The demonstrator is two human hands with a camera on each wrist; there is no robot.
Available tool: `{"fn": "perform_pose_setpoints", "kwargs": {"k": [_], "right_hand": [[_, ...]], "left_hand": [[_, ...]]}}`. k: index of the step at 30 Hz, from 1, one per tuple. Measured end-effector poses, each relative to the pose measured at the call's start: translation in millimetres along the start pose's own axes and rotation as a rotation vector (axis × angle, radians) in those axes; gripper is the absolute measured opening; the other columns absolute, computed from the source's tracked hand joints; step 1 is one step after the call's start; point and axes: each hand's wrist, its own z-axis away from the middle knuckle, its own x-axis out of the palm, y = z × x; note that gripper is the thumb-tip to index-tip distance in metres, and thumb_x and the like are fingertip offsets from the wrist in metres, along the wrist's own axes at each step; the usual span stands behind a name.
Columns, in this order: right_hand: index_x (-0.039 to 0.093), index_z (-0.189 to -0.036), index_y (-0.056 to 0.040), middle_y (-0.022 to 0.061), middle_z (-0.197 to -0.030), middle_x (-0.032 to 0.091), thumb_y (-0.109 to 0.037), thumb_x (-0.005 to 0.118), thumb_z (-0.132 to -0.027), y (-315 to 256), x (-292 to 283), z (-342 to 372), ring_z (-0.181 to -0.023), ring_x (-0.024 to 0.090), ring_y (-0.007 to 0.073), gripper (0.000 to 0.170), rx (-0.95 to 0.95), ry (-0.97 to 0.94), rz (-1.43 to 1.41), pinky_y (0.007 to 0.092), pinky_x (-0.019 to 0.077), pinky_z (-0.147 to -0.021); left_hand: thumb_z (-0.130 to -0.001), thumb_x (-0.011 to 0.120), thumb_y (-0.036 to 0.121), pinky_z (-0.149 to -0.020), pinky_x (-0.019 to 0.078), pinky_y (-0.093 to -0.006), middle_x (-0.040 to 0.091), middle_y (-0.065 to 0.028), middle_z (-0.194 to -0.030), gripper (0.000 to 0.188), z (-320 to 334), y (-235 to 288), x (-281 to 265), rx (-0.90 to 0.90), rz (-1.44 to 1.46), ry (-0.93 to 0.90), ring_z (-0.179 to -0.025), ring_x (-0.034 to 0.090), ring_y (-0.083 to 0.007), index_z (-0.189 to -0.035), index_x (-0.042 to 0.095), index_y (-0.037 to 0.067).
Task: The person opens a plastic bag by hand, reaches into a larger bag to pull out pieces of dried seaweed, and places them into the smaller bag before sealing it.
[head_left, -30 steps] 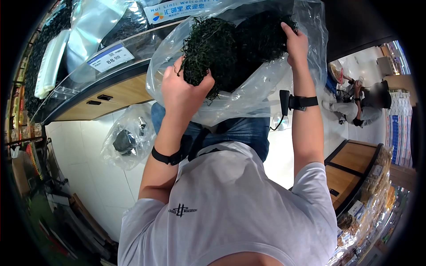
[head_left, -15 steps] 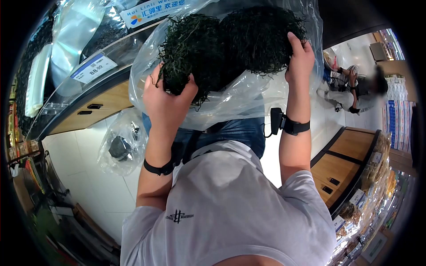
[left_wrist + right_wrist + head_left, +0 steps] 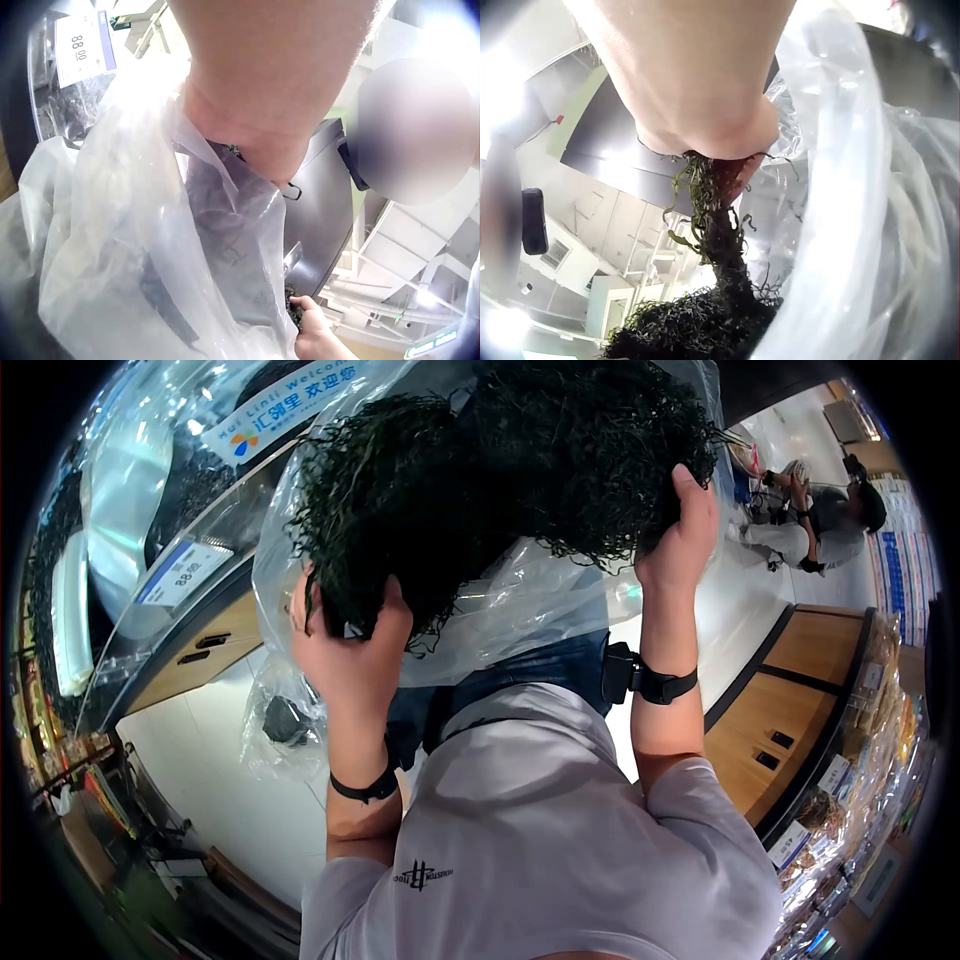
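Two big tangled clumps of dark green dried shredded seaweed show in the head view, a left clump and a right clump, meeting in the middle. My left hand grips the near edge of the left one, thumb on one side and fingers on the other. At the outer edge of the right clump, my right hand holds strands with its thumb on top and fingers hidden beneath. A large clear plastic bag spreads around and below the seaweed. The right wrist view shows strands hanging under that hand.
At left stands a display counter with a price card and a welcome sign. A smaller plastic bag with something dark inside lies on the floor. Wooden cabinets are at right; another person sits beyond.
Both hands have come nearer my body and moved farther apart. The seaweed clumps have spread wider and come closer, covering more of the bag.
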Motion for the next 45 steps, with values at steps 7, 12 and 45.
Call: {"fn": "perform_pose_setpoints", "kwargs": {"k": [7, 12, 45], "right_hand": [[0.057, -0.127, 0.0036, 0.0151, -0.118, 0.068, -0.023, 0.051, -0.098, 23, -11, 2, -0.105, 0.068, 0.0265, 0.040, 0.020, -0.004, -0.131, 0.0386, 0.0553, -0.093], [0.057, -0.129, 0.0041, 0.0162, -0.121, 0.067, -0.027, 0.050, -0.099, 24, -12, -1, -0.107, 0.068, 0.0279, 0.044, 0.063, 0.014, -0.151, 0.0398, 0.0546, -0.094], [0.057, -0.130, 0.0028, 0.0148, -0.125, 0.065, -0.030, 0.055, -0.098, 3, -1, 3, -0.112, 0.065, 0.0281, 0.046, 0.086, -0.031, -0.113, 0.0414, 0.0525, -0.098]], "left_hand": [[-0.071, 0.079, 0.003, -0.081, 0.0543, -0.0330, 0.065, -0.0144, -0.104, 0.041, 4, -5, 2, -0.018, 0.011, 0.047, -0.090, 0.067, -0.0249, -0.108, 0.064, -0.007], [-0.070, 0.077, 0.002, -0.082, 0.0525, -0.0323, 0.065, -0.0130, -0.102, 0.039, 6, 2, -3, -0.063, 0.029, 0.066, -0.087, 0.066, -0.0256, -0.107, 0.065, -0.005], [-0.072, 0.077, 0.003, -0.082, 0.0517, -0.0298, 0.066, -0.0113, -0.101, 0.044, 8, 3, -2, -0.060, 0.171, 0.079, -0.087, 0.064, -0.0207, -0.113, 0.061, -0.004]]}}
